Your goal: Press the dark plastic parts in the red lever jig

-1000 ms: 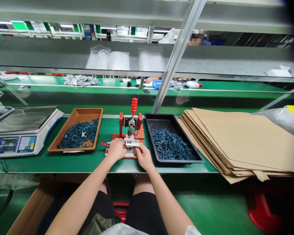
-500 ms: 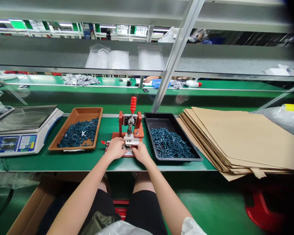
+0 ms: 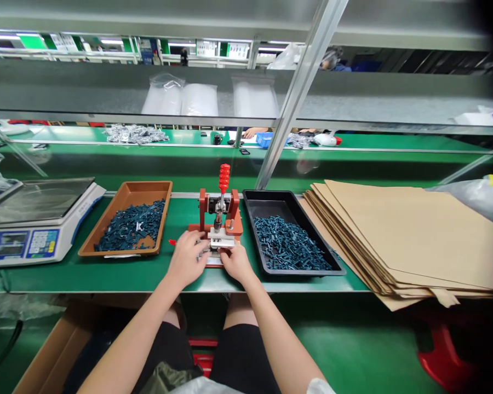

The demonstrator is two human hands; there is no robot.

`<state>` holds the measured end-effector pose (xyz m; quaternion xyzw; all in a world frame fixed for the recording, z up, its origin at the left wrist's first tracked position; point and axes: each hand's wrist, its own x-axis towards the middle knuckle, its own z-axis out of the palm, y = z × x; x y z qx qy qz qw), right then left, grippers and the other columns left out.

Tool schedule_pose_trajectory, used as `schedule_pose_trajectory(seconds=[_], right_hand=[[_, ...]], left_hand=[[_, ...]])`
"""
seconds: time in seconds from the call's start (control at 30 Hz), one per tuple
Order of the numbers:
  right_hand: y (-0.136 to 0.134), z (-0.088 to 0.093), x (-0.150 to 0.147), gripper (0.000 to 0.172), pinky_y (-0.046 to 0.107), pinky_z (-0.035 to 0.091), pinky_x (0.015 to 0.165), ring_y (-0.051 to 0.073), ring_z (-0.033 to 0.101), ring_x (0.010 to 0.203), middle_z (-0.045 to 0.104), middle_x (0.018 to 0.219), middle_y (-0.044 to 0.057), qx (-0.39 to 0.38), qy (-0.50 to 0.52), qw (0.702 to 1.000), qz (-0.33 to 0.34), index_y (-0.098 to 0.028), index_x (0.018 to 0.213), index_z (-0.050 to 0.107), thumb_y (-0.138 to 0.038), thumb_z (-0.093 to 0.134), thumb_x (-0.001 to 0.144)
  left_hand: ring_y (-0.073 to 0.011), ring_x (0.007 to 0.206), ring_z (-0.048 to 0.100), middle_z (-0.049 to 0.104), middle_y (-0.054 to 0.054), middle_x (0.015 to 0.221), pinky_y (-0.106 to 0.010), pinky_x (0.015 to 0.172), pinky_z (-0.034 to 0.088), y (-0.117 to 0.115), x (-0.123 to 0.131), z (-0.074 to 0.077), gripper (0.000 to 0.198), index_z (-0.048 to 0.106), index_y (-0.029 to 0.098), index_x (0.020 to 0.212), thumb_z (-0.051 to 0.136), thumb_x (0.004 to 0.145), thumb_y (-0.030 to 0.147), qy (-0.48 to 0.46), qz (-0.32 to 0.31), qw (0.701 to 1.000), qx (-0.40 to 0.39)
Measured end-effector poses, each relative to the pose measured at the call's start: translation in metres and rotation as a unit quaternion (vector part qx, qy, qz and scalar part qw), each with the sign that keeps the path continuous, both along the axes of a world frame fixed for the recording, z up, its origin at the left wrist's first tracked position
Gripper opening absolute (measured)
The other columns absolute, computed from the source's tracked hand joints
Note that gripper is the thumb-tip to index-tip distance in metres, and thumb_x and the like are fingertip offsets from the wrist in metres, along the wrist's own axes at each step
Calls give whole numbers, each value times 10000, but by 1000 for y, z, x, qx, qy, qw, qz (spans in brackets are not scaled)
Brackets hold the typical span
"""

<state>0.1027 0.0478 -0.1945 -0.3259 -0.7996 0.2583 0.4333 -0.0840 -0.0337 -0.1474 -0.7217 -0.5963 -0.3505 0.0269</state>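
A small red-brown toggle-clamp press (image 3: 235, 220) stands on the green bench, its red ribbed handle (image 3: 224, 178) upright. My left hand (image 3: 187, 257) reaches over the left side of its base, fingers bent around the front of the silver block (image 3: 222, 238). On the block's right side, my right hand (image 3: 235, 261) has its fingers drawn together low at the front edge. Whatever small piece lies between the fingers of either hand is too hidden to make out. Left of the press, a brown tray (image 3: 125, 189) holds dark blue small parts (image 3: 127, 227); right of it, a black tray (image 3: 267, 197) holds similar slim parts (image 3: 290, 243).
A weighing scale (image 3: 45, 219) sits at the far left. Stacked brown cardboard sheets (image 3: 394, 235) fill the right side and overhang the bench edge. A metal post (image 3: 299, 93) and a shelf with plastic bags (image 3: 254, 98) rise behind. Across, a co-worker's hand (image 3: 252, 132) shows.
My left hand has shifted slightly left and back toward me, its fingers more apart. My right hand stays by the block. The press handle remains upright.
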Motion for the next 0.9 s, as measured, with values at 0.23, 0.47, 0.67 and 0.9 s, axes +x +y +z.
schedule_pose_trajectory(seconds=[0.23, 0.47, 0.67, 0.9], right_hand=[[-2, 7, -1, 254, 379, 530, 961, 238, 665, 1060, 717, 1126, 83, -30, 14, 999, -1, -214, 968, 758, -116, 563, 837], [7, 8, 1, 305, 392, 527, 965, 251, 695, 1037, 748, 1095, 91, -135, 27, 990, -3, -180, 1101, 717, -169, 556, 842], [21, 5, 1, 300, 393, 526, 977, 254, 701, 1025, 774, 1030, 69, -222, 29, 973, 58, -165, 995, 738, -142, 556, 758], [22, 4, -2, 279, 394, 554, 919, 251, 712, 951, 773, 911, 46, -230, 61, 968, 80, -152, 930, 726, -144, 534, 728]], left_hand=[[-261, 1248, 587, 618, -157, 1339, -466, 1083, 463, 24, -19, 2, 507, 538, 182, 1365, 357, 1009, 494, -225, 110, 967, 38], [-332, 1447, 410, 469, -202, 1526, -564, 1187, 325, 31, 15, -16, 734, 360, 148, 1519, 348, 967, 632, -155, 27, 986, -56], [-306, 1452, 404, 456, -177, 1532, -534, 1207, 319, 46, -3, 19, 629, 409, 184, 1484, 403, 977, 557, -294, 72, 953, -24], [-264, 1349, 509, 389, -161, 1569, -468, 1132, 431, 68, 49, 141, 655, 249, 238, 1548, 507, 966, 394, -293, -59, 947, 121]])
